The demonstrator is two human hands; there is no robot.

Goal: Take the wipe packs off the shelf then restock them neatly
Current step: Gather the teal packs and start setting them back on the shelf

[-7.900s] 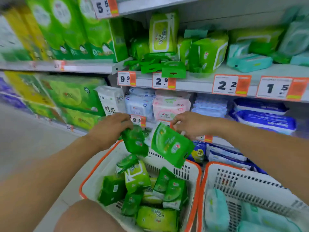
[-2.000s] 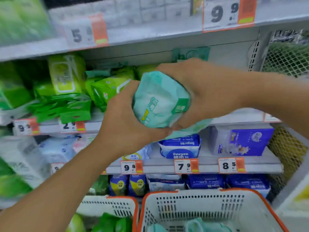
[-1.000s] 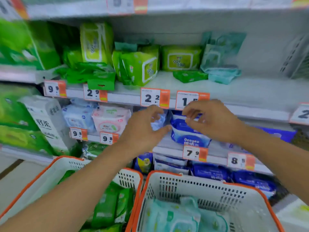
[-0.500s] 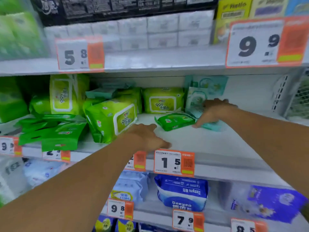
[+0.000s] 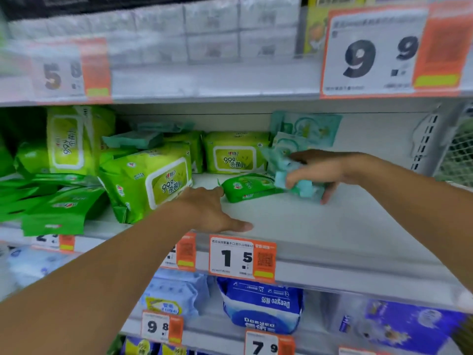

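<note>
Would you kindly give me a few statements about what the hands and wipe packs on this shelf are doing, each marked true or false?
1. The right hand grips teal wipe packs on the shelf. True.
2. The left hand is lifting the large lime pack off the shelf. False: it lies flat on the shelf with fingers straight, holding nothing.
3. A small green pack lies on the shelf between the two hands. True.
4. The price tag below the left hand reads 9.9. False: it reads 1.5.
5. The shelf to the right of the right hand is packed with wipes. False: that stretch is bare.
</note>
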